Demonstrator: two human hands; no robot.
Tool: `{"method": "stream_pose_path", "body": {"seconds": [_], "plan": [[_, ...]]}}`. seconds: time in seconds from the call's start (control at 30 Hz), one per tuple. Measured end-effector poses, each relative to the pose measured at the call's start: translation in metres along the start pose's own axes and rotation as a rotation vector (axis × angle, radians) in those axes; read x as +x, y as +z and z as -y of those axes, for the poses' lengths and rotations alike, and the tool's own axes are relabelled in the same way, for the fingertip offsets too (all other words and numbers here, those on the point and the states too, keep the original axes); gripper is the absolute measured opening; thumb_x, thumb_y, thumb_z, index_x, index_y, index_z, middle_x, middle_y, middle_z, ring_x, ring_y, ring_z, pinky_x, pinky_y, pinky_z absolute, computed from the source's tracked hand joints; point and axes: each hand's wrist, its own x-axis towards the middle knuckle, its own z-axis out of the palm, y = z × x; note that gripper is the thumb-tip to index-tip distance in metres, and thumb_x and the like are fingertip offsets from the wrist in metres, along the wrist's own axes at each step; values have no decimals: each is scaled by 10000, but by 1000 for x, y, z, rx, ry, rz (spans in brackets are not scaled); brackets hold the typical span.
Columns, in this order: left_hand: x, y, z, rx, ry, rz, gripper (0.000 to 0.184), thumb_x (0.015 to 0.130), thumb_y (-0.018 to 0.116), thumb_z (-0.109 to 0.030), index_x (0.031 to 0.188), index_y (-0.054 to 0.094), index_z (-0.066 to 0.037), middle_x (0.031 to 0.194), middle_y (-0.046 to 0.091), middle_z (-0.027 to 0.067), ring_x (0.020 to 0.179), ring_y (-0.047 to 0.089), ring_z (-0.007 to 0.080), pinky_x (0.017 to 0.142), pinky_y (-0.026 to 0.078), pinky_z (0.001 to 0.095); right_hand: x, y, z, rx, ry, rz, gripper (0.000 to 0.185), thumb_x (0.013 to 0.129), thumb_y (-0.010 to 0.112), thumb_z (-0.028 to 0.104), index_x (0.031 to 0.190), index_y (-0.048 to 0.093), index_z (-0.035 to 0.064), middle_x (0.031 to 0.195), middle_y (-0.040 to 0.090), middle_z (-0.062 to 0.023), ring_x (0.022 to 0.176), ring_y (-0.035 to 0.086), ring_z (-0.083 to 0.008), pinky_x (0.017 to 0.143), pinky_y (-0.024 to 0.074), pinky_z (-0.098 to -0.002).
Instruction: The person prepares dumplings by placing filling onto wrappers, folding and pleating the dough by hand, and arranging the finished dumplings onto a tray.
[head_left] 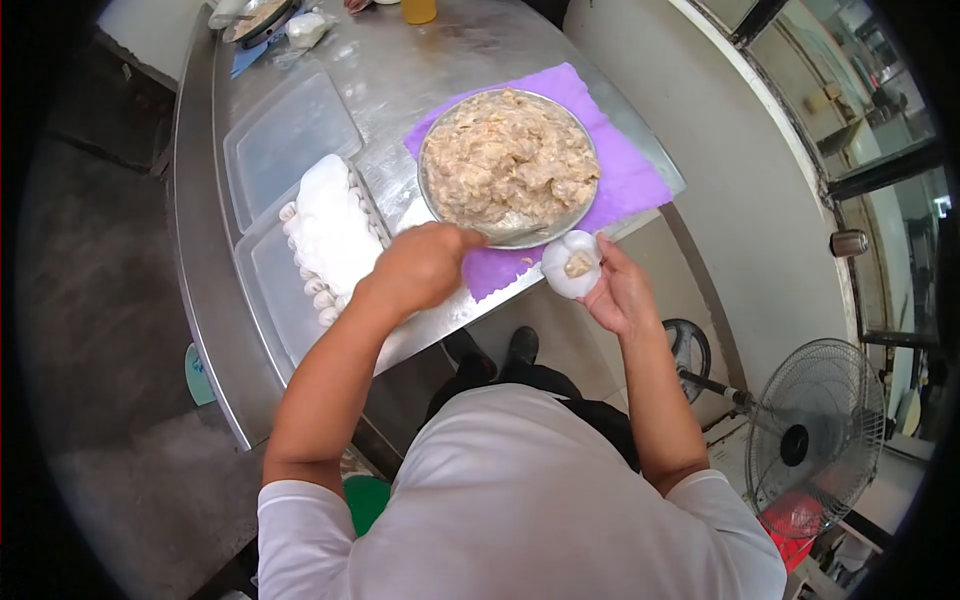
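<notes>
A round metal bowl (427, 200) heaped with pale, chunky filling (510, 150) rests on a purple cloth (625, 165). My left hand (425, 265) is closed at the bowl's near left rim, its fingers curled; what it grips is hidden, though a flat shiny edge shows in the filling beside it. Just off the table's near edge, right of the bowl's near rim, my right hand (620, 288) holds a thin white round wrapper (560, 275) with a small lump of filling at its middle.
Left of the bowl, a clear plastic tray (262, 285) holds rows of pleated dumplings (322, 300) partly under a white cloth (335, 225). Another clear tray (285, 140) lies beyond. A yellow container (419, 10) stands at the far edge. A fan (815, 435) is at the right.
</notes>
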Motion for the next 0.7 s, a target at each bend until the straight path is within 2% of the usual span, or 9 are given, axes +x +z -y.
{"method": "stream_pose_path", "body": {"seconds": [0.17, 0.23, 0.3, 0.37, 0.4, 0.43, 0.5, 0.63, 0.7], "plan": [[1, -13, -1, -36, -106, 64, 491, 752, 560, 82, 1189, 728, -65, 905, 702, 237, 861, 685, 388, 777, 534, 469, 7, -7, -1, 28, -14, 20, 444, 1105, 411, 297, 1352, 483, -65, 1315, 609, -199, 1195, 633, -319, 1047, 501, -491], [6, 9, 2, 8, 16, -105, 479, 758, 550, 102, 1163, 743, -66, 874, 707, 224, 836, 692, 369, 765, 536, 455, 7, -2, -2, 14, -19, 25, 443, 1104, 414, 295, 1353, 482, -66, 1316, 607, -199, 1194, 632, -321, 1050, 498, -492], [6, 7, 1, 31, 30, -52, 493, 747, 550, 112, 1172, 735, -54, 911, 716, 221, 864, 692, 368, 791, 535, 450, 5, 7, -1, 1, -20, -17, 442, 1103, 416, 295, 1349, 483, -68, 1315, 606, -199, 1191, 632, -322, 1050, 496, -494], [5, -26, -11, -33, -78, 160, 492, 775, 533, 74, 1214, 712, -58, 992, 715, 232, 945, 685, 376, 852, 532, 463, 6, 1, 0, 11, -25, -6, 444, 1104, 416, 297, 1348, 483, -68, 1312, 606, -199, 1192, 632, -322, 1048, 497, -495], [8, -31, -14, 5, -154, 191, 494, 773, 533, 74, 1211, 715, -66, 992, 716, 233, 963, 686, 378, 860, 534, 463, 6, -3, 0, 17, -28, 9, 446, 1104, 416, 300, 1347, 484, -68, 1310, 607, -199, 1192, 631, -321, 1046, 499, -497], [8, -21, -11, 6, -157, 189, 494, 773, 533, 74, 1211, 715, -66, 992, 716, 233, 963, 686, 378, 860, 534, 463, 6, -3, -1, 16, -26, 12, 446, 1104, 416, 300, 1347, 484, -68, 1310, 607, -199, 1192, 631, -321, 1046, 499, -497], [12, 0, -4, -12, -14, -95, 496, 742, 549, 109, 1170, 733, -62, 946, 717, 234, 905, 694, 388, 804, 545, 456, 7, 0, -3, -4, -26, -5, 446, 1104, 417, 301, 1346, 489, -66, 1308, 609, -195, 1193, 631, -320, 1043, 500, -497], [6, -8, -5, 12, 43, -10, 479, 751, 542, 114, 1164, 729, -41, 977, 718, 238, 916, 691, 397, 812, 544, 461, 4, 1, 0, -4, -31, 3, 440, 1102, 425, 300, 1339, 499, -63, 1297, 616, -193, 1192, 633, -316, 1040, 504, -495], [-1, -17, -6, -65, -82, -23, 470, 789, 524, 86, 1197, 716, -47, 1048, 713, 240, 984, 679, 391, 866, 535, 469, 7, -7, -2, -16, -51, -10, 432, 1100, 431, 296, 1329, 508, -62, 1286, 623, -194, 1191, 634, -315, 1038, 506, -493]]}}
